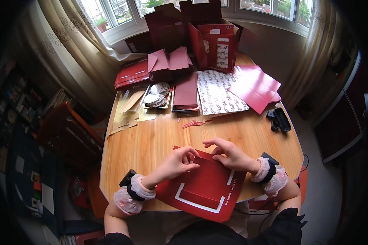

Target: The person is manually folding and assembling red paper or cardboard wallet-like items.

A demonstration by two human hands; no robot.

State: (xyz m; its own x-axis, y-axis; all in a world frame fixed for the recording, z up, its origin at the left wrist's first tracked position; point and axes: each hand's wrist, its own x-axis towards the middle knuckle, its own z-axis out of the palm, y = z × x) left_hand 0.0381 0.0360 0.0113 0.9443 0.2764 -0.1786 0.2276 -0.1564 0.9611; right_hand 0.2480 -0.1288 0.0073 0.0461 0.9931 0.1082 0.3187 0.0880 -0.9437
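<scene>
A red card sheet (170, 191) with white-edged corner slots lies at the table's near edge, turned at a slant. On it rests a red paper wallet (206, 179), its lower corner tucked behind a white-edged slot. At the wallet's upper left, my left hand (178, 162) curls its thumb and fingers about the edge. My right hand (233, 156) hovers by the wallet's upper right corner, fingers bent and apart, with the index finger stretched toward the left. Nothing shows between the right fingers.
Red boxes (164, 26), pink paper wallets (185, 92), a tray of round white tags (157, 96) and patterned sheets (221, 92) fill the far side. Pink card (255, 87) lies at far right, near a black object (279, 119). Red scraps (192, 123) lie mid-table.
</scene>
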